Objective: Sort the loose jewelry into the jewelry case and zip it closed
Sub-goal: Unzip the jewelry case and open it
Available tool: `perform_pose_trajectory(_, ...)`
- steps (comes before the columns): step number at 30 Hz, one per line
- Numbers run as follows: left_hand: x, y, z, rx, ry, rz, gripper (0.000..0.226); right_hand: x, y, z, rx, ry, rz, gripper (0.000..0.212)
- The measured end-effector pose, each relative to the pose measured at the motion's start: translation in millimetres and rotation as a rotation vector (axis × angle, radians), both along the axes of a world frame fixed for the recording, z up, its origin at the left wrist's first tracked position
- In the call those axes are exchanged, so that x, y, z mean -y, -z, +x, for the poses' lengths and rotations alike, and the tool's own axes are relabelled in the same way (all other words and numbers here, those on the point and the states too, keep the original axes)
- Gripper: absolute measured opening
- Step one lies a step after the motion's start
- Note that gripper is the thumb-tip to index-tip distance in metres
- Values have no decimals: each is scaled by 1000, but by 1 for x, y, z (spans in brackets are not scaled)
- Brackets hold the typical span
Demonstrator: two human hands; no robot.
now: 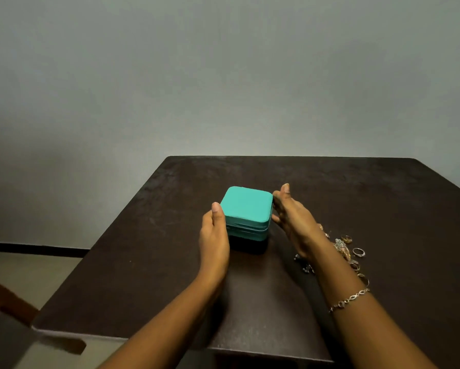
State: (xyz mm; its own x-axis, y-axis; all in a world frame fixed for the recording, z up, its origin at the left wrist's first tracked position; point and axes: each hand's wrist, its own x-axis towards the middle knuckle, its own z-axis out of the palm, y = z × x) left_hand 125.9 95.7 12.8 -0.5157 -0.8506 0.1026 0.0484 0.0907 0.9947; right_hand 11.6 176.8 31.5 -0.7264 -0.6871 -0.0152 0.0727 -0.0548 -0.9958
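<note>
A teal square jewelry case sits closed on the dark table, its zip line running along the front side. My left hand holds its left side, thumb on the lid's corner. My right hand rests against the case's right side with fingers mostly straight. Loose jewelry lies in a pile on the table to the right of my right forearm: several rings, a sparkly piece and a chain bracelet partly under my forearm.
The table's left edge drops to the floor, and its near edge runs below my arms. A wooden chair part shows at the lower left. A plain wall stands behind the table.
</note>
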Motion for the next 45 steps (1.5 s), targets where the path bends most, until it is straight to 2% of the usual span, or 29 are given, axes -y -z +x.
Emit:
perform_pose_trajectory(4,-15,18,32,18,-43,-22,49,0,13,17,-70,-65,51,38)
perform_pose_trajectory(11,-12,31,48,70,-46,-105,46,2,28,33,-78,-69,10,39)
perform_pose_trajectory(24,11,46,39,107,20,-214,36,28,40,11,-106,-59,-44,39)
perform_pose_trajectory(29,25,49,36,126,22,-263,21,35,54,-4,-64,-77,-21,44)
perform_pose_trajectory(32,35,53,32,175,44,-375,36,37,52,-15,1,60,-9,35)
perform_pose_trajectory(34,40,56,29,228,95,-450,53,41,49,-25,-56,123,64,29)
perform_pose_trajectory(36,41,60,26,286,157,-506,64,47,46,-33,-152,99,135,35)
perform_pose_trajectory(39,40,63,22,308,171,-563,63,59,49,-36,-212,25,178,45)
perform_pose_trajectory(45,40,68,19,323,136,-630,64,63,59,-40,-365,-53,197,45)
